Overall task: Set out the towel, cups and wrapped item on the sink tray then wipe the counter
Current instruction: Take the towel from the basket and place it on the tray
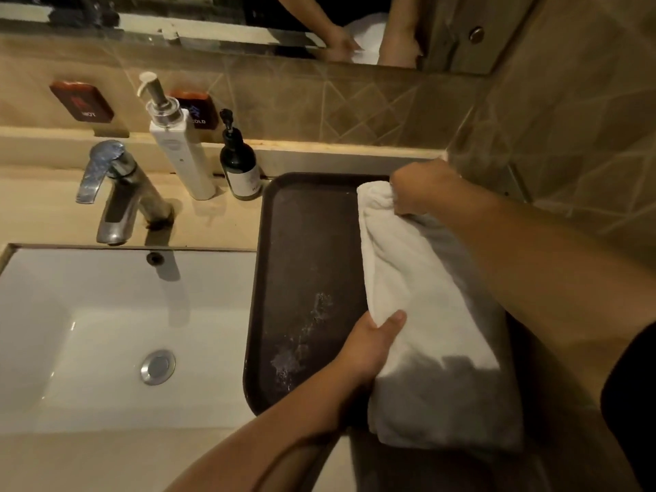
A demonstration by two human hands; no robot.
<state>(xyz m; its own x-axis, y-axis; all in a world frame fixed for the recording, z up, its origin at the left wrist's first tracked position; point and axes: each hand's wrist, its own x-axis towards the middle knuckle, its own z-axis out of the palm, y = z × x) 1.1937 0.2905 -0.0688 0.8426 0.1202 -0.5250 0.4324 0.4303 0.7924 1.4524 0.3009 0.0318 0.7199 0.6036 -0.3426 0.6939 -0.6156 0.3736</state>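
Note:
A folded white towel [422, 314] lies lengthwise along the right side of a dark brown tray [305, 264] that sits on the counter to the right of the sink. My left hand [372, 346] grips the towel's left edge near its front half, thumb on top. My right hand [419, 186] is closed on the towel's far end, near the tray's back right corner. The tray's left half is bare, with pale smears on it. No cups or wrapped item are in view.
A white basin [106, 335] with a chrome tap [117, 193] lies to the left. A white pump dispenser [177, 143] and a dark pump bottle [239, 165] stand behind the tray's back left corner. A tiled wall [575, 136] closes in on the right.

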